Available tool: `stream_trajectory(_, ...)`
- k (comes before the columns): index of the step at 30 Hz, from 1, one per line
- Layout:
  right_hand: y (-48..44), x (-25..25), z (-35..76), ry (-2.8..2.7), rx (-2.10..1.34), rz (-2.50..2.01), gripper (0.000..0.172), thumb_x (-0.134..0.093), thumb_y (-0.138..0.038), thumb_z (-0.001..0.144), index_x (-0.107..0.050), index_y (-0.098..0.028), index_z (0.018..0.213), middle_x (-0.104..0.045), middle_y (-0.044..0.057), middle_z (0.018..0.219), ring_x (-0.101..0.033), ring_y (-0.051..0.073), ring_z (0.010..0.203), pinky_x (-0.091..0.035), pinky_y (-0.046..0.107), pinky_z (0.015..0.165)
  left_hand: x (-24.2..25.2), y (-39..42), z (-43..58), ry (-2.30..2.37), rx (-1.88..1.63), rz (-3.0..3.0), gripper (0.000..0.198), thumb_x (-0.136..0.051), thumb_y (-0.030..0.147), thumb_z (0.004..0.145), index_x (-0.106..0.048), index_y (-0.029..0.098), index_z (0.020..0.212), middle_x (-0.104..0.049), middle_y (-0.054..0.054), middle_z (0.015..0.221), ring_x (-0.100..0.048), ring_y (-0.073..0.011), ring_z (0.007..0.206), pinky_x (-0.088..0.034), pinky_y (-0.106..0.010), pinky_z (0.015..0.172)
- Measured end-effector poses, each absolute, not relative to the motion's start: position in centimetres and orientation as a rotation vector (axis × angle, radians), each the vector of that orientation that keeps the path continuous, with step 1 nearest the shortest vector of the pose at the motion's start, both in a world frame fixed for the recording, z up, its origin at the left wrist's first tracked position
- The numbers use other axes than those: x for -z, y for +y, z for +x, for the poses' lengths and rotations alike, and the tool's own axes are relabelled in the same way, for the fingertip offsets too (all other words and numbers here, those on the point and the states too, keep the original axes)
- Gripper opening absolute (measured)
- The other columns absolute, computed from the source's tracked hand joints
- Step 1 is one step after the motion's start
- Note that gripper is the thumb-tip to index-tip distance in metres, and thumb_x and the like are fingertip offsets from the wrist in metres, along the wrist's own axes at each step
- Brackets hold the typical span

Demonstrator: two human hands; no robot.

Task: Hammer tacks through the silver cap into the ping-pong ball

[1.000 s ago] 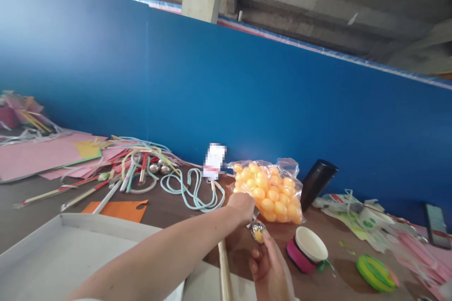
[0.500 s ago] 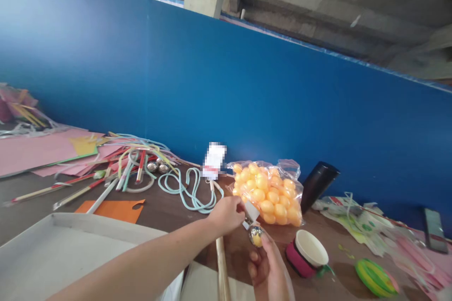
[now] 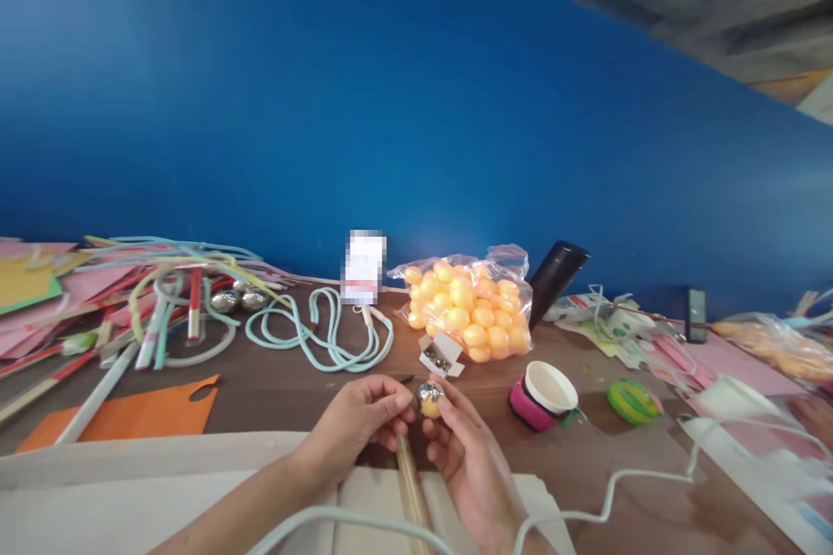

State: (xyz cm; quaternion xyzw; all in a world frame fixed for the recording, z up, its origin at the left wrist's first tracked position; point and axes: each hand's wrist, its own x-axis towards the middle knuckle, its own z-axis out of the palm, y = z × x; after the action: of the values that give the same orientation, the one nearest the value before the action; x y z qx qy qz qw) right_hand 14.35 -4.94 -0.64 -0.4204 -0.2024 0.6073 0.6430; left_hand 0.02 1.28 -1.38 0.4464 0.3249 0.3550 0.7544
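Note:
My right hand [image 3: 459,451] pinches a small ball [image 3: 430,398], orange with a shiny silver top, at the table's near middle. My left hand [image 3: 364,418] is closed in a pinch right beside the ball, its fingertips touching it; what sits between them is too small to name. Just behind the ball lies a small open white box [image 3: 442,355] with tiny dark bits inside. A clear bag of orange balls [image 3: 465,310] stands further back. A wooden stick [image 3: 411,494] lies under both hands.
A white tray [image 3: 130,494] is at the near left. Coloured straws and paper [image 3: 130,303] and a pale green cord [image 3: 325,338] lie left. A pink-banded white cup [image 3: 545,386], a black cylinder [image 3: 556,271], a green disc [image 3: 633,400] and a white cable [image 3: 651,477] are right.
My left hand drew back from the bag of balls to the ball in my right hand. The small white box now lies on the table. The view tilted down.

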Motion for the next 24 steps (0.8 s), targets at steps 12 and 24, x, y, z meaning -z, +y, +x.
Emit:
stream_trajectory(12,-5.4,1.1,14.1,-0.480,-1.427,-0.926,0.034,-0.061,-0.020,0.083,-0.055,-0.017,0.117,-0.069,0.006,0.082,-0.063,0.012,0.068,-0.045,0.018,0.050,0.4,1.1,-0.5,0.579,-0.733,0.899,0.020,-0.071,0.025,0.067,-0.056,0.013,0.074,-0.057,0.002,0.059,-0.051,-0.0059,0.049,-0.045,-0.020,0.051)
stream_trajectory(24,-5.7,0.5,14.1,-0.500,-1.440,-0.917,0.030,-0.060,-0.020,0.084,-0.056,-0.016,0.113,-0.072,0.008,0.082,-0.065,0.013,0.068,-0.042,0.018,0.050,0.0,0.8,-0.5,0.630,-0.695,0.903,0.020,-0.070,0.028,0.069,-0.059,0.011,0.074,-0.063,-0.002,0.064,-0.056,-0.0074,0.053,-0.049,-0.019,0.050)
